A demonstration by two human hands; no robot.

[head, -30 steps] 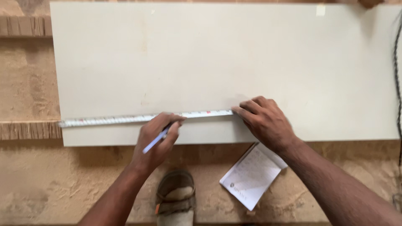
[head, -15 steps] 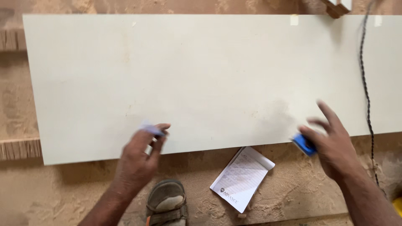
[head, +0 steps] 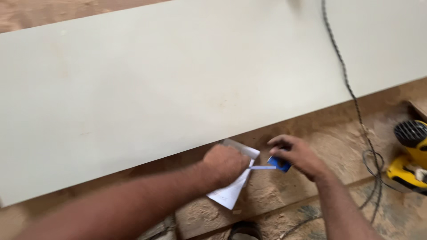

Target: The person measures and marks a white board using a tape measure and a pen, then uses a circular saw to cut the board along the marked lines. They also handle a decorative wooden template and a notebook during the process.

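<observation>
Yellow power tool [head: 411,155] cut off at right edge, paper sheet [head: 231,191] half under left hand [head: 224,164].

Two bare forearms — no sleeves, no gloves, no watch or rings visible. Left hand [head: 227,164] enters from 8 o'clock, motion-blurred; right hand [head: 297,156] from 5 o'clock, sharper. Part of a dark sandal [head: 243,230] at 6 o'clock — strap blurred.

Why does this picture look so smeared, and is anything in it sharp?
Head view: motion blur softens the left hand, the right hand and the paper; the pale board is evenly lit, without glare; the yellow power tool and black cord read clearest.
</observation>
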